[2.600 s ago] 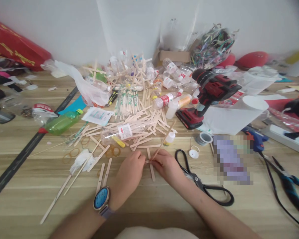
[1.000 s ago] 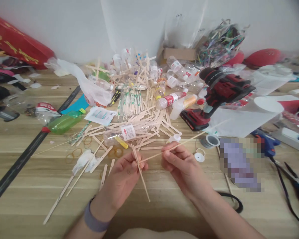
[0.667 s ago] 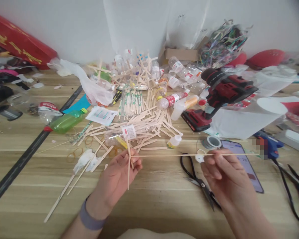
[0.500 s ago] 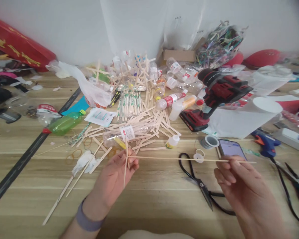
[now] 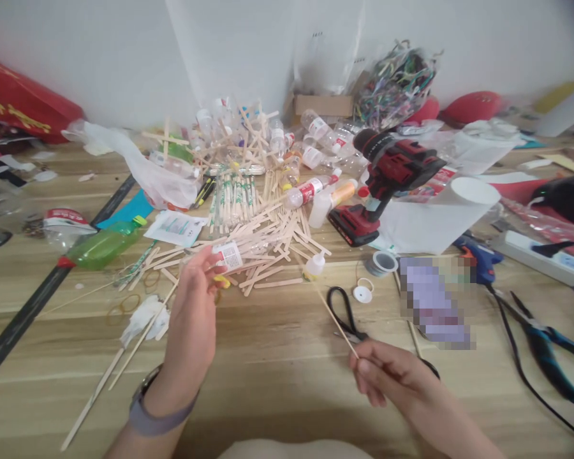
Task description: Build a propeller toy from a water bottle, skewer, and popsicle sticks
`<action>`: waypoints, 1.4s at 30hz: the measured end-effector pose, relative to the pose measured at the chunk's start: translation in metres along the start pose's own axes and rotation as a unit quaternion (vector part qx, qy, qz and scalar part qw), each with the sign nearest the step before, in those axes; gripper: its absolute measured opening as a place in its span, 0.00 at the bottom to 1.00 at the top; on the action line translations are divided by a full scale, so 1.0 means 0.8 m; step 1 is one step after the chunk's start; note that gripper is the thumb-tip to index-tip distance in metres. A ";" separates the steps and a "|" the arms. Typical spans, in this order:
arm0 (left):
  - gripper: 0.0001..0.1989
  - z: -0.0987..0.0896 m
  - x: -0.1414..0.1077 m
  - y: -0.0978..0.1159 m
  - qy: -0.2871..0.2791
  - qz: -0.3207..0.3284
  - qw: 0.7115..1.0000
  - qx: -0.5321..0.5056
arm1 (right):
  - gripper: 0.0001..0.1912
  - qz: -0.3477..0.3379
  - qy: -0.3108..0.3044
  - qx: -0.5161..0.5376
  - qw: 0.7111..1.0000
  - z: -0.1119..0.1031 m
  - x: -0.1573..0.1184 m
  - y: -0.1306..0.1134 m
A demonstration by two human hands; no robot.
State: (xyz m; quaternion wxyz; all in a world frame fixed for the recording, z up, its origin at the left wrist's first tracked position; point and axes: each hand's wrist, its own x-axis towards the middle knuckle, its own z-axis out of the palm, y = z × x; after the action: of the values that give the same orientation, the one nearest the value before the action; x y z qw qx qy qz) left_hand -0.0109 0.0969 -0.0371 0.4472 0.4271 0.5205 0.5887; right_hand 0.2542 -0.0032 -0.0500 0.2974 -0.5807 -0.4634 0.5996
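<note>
Thin stick (image 5: 340,331) was pinched in the right hand (image 5: 387,373) near the desk's (image 5: 268,389) front edge, left hand (image 5: 192,315) loosely unfolded, seemingly empty; mid-handling imo, next move needed steadiness.

Beyond my right hand (image 5: 387,373), a red-and-black drill (image 5: 406,166) is standing on the worktop (image 5: 272,382), with white rolled paper (image 5: 430,220) lying just beside it. To that hand's right, blue-handled pliers (image 5: 544,362) are lying near a blue glue gun (image 5: 486,260), and a white power strip (image 5: 530,248) is resting farther off. Beyond my left hand (image 5: 191,322), a white plastic bag (image 5: 157,182) is slumping, while a green bottle (image 5: 106,245) is lying on its side to the hand's left.
</note>
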 end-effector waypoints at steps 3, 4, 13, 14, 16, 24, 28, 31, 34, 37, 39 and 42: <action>0.22 0.011 -0.028 -0.004 -0.102 -0.072 0.992 0.011 | 0.21 -0.007 -0.022 0.063 0.998 0.039 0.022 -0.013; 0.22 0.015 -0.039 -0.004 -0.180 -0.099 0.978 0.043 | 0.21 -0.014 -0.036 0.061 0.997 0.052 0.027 -0.019; 0.19 0.022 -0.050 0.002 -0.254 -0.144 0.948 0.123 | 0.10 -0.196 0.035 -0.304 0.932 0.033 0.043 -0.026; 0.19 0.019 -0.047 0.000 -0.247 -0.154 0.949 0.120 | 0.10 -0.202 0.111 -0.347 0.909 0.010 0.047 -0.019; 0.20 0.015 -0.045 -0.006 -0.243 -0.174 0.948 0.111 | 0.12 -0.207 0.234 -0.436 0.844 -0.034 0.056 -0.004; 0.21 0.017 -0.047 -0.016 -0.286 -0.216 0.926 0.115 | 0.14 -0.164 0.182 -0.521 0.818 -0.079 0.085 0.018; 0.21 0.012 -0.047 -0.015 -0.314 -0.222 0.912 0.143 | 0.08 -0.156 0.239 -0.466 0.838 -0.078 0.079 0.000; 0.22 0.010 -0.048 -0.017 -0.330 -0.225 0.904 0.153 | 0.10 -0.174 0.277 -0.380 0.865 -0.074 0.068 -0.023; 0.22 0.011 -0.048 -0.018 -0.329 -0.226 0.905 0.148 | 0.13 -0.183 0.286 -0.293 0.894 -0.052 0.058 -0.043; 0.21 0.014 -0.046 -0.015 -0.312 -0.234 0.914 0.113 | 0.13 -0.185 0.236 -0.145 0.943 -0.013 0.051 -0.049; 0.20 0.017 -0.043 -0.009 -0.278 -0.227 0.930 0.074 | 0.12 -0.177 0.156 -0.057 0.970 0.017 0.048 -0.047; 0.16 0.022 -0.038 0.004 -0.217 -0.180 0.959 0.041 | 0.10 -0.134 0.059 -0.022 0.989 0.056 0.046 -0.039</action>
State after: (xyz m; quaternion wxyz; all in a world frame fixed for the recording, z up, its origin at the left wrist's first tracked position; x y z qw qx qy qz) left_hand 0.0131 0.0711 -0.0336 0.6300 0.4621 0.5027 0.3701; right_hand 0.1998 0.0325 -0.0420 0.3888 -0.5541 -0.5321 0.5086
